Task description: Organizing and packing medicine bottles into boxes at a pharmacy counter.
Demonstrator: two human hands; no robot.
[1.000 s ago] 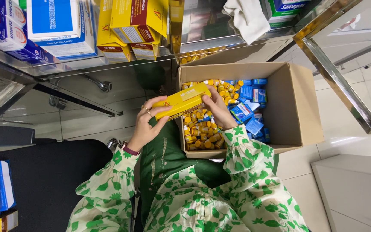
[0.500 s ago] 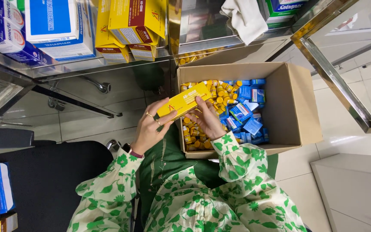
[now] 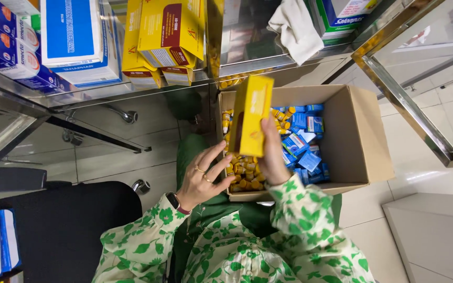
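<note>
Right hand [image 3: 271,157] raised, fingers closed in a grip, wrist extended. Left hand [image 3: 201,181] just beside it, fingers spread, loose.

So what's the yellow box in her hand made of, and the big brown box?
The yellow box in the right hand looks like thin, slightly glossy printed card, with crisp folded edges. The big brown box looks like matt cardboard: plain brown walls and open flaps.

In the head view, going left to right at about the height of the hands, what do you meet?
Black chair seat → left hand, fingers spread → yellow carton held upright by the right hand → small blue packets in the cardboard box → pale floor tiles.
</note>
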